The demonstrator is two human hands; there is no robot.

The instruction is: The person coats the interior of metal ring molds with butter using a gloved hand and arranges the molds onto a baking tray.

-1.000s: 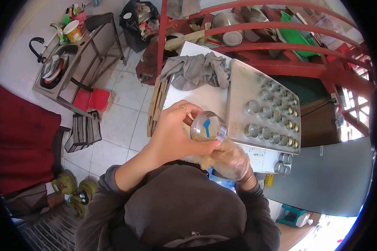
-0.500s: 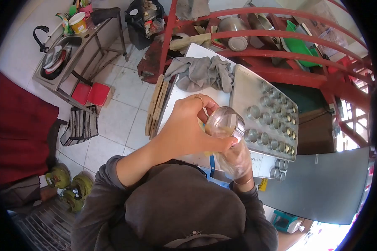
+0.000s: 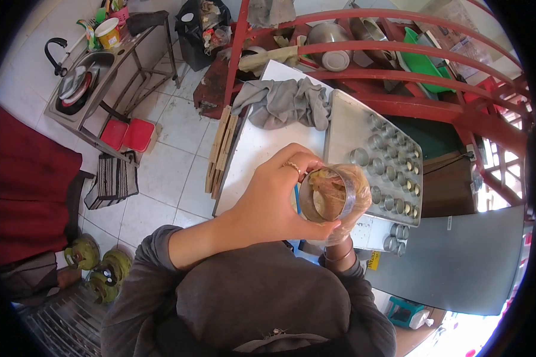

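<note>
My left hand [image 3: 280,193] is closed around a metal ring [image 3: 348,193], thumb below and fingers above. The ring is tilted so its round opening faces me. Behind the ring and against it is my right hand [image 3: 360,184], covered by a clear plastic glove. Part of the gloved hand shows through the opening, with something pale yellow on it. The ring hides most of the right fingers, so their exact grip is unclear. Beyond the hands, a metal baking tray [image 3: 348,122] bears several rows of small metal rings [image 3: 377,166], some with pale yellow inside.
A grey cloth [image 3: 283,104] lies on the white table [image 3: 235,190] beside the tray. More small rings [image 3: 390,243] stand off the tray's near corner. A red railing [image 3: 393,106] runs behind. A grey surface [image 3: 446,268] is at right, a sink [image 3: 101,59] at far left.
The ring has turned so that its opening now faces me. My gloved right hand has moved up from below the ring to behind it. My left hand keeps its hold.
</note>
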